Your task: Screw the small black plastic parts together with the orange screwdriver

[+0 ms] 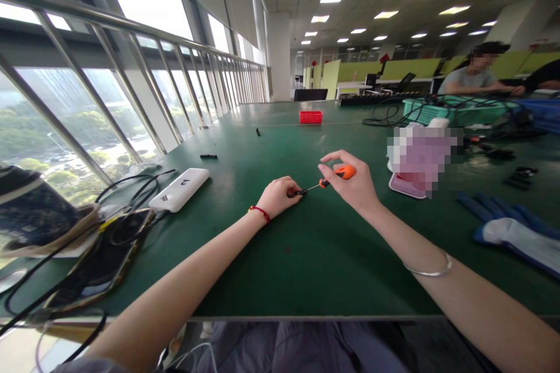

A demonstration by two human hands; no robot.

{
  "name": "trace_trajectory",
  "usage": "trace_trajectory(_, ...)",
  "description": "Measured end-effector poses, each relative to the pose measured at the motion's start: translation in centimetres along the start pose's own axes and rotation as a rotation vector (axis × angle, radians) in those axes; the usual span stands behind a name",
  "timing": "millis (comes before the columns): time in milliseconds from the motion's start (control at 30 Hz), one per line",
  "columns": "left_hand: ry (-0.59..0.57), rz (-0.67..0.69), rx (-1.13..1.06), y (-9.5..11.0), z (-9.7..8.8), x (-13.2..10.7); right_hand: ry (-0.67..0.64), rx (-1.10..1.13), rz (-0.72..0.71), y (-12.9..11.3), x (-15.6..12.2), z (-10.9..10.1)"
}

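The left hand (pixel 276 197) rests on the green worktop (pixel 306 256), its grip clenched on a small black part (pixel 298 192) that pokes out at 3 o'clock from the fingers. The right hand (pixel 350 183) hovers just beside it, grasping a screwdriver (pixel 339 175) by its orange handle, fingertips pinching near the top; the thin shaft runs toward 8 o'clock and its tip meets the part.

To do this well, I judge the left hand should stay planted on the worktop so the part cannot roll, and the shaft should stay in line with the screw's axis while turning; the tip is too small to tell whether it is seated. Light downward pressure and a turn from the fingertips, not the wrist, would suit so fine a tool.

Room is generous. From the hands toward 12 o'clock the worktop runs bare up to a red tray (pixel 311 117), well apart. At 9 o'clock lies a white power bank (pixel 180 189) with black cables (pixel 126 198) trailing toward the near-left edge, near enough to snag an elbow. At 2 o'clock sits a pink case (pixel 406 185), at 4 o'clock blue gloves (pixel 511 227). The near edge runs under both forearms. Another person (pixel 475 73) sits far off at 1 o'clock.
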State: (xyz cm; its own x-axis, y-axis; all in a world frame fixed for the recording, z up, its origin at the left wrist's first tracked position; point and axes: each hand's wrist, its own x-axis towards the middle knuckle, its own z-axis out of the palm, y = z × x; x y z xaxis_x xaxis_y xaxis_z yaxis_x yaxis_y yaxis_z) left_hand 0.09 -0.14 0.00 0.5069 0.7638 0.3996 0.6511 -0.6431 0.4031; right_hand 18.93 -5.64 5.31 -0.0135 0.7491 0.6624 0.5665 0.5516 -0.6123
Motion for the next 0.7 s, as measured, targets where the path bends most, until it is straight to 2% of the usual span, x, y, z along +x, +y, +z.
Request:
trace_trajectory(167, 0.000, -0.009, -0.010, 0.06, -0.01, -0.02, 0.063, 0.028, -0.093, 0.23, 0.05, -0.06)
trace_trajectory(367, 0.000, 0.003, -0.005, 0.01, -0.05, -0.05, 0.015, -0.014, -0.004, 0.33, -0.01, -0.06)
trace_trajectory(533, 0.001, -0.009, -0.008, -0.10, 0.03, -0.01, 0.064, 0.027, -0.104, 0.31, -0.01, 0.06)
trace_trajectory(700, 0.002, 0.007, 0.008, -0.14, 0.06, -0.01, 0.020, -0.036, 0.015, 0.10, -0.13, 0.08)
